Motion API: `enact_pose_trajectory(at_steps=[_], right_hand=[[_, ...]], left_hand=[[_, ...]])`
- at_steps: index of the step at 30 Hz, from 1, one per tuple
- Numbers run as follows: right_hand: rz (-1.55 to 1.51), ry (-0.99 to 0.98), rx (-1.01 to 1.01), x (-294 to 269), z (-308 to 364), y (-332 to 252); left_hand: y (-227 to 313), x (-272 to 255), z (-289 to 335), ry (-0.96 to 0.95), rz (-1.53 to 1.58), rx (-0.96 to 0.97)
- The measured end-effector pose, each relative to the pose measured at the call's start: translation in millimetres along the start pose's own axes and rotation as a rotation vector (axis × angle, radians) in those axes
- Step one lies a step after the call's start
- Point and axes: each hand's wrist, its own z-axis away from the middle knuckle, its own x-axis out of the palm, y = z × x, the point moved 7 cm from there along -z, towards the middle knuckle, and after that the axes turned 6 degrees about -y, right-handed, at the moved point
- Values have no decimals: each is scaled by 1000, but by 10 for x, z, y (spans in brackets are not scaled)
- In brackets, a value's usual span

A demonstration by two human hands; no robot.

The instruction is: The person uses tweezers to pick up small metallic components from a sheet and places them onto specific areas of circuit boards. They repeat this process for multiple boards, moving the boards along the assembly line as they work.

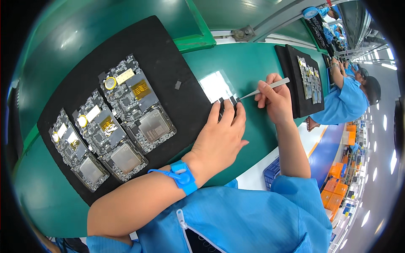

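In my right hand (274, 98) I hold metal tweezers (273, 85), their tips pointing left at the edge of a small black piece (237, 100). My left hand (223, 137) lies with its fingers stretched out, fingertips pressing on the black pieces along the near edge of a clear, shiny sheet (217, 84). Left of that hand, three circuit boards (136, 103) rest side by side on a black foam mat (162, 55). Each board carries a silver metal cover, a round coin cell and amber tape. A blue wrist strap (182, 177) circles my left wrist.
A small grey square (178, 85) lies on the mat. Green tabletop (257, 126) runs beneath everything. To the right, another black mat (291, 80) bears more circuit boards (310, 80). A co-worker in blue (344, 103) sits beyond it. A blue crate (272, 172) stands below the table edge.
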Motion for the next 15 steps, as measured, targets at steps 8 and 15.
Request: enact_pose_trajectory(at_steps=[8, 15], right_hand=[[7, 23, -19, -21, 12, 4], [-4, 59, -41, -22, 32, -3]], left_hand=[[8, -15, -29, -26, -65, 29], [25, -5, -11, -24, -104, 37]])
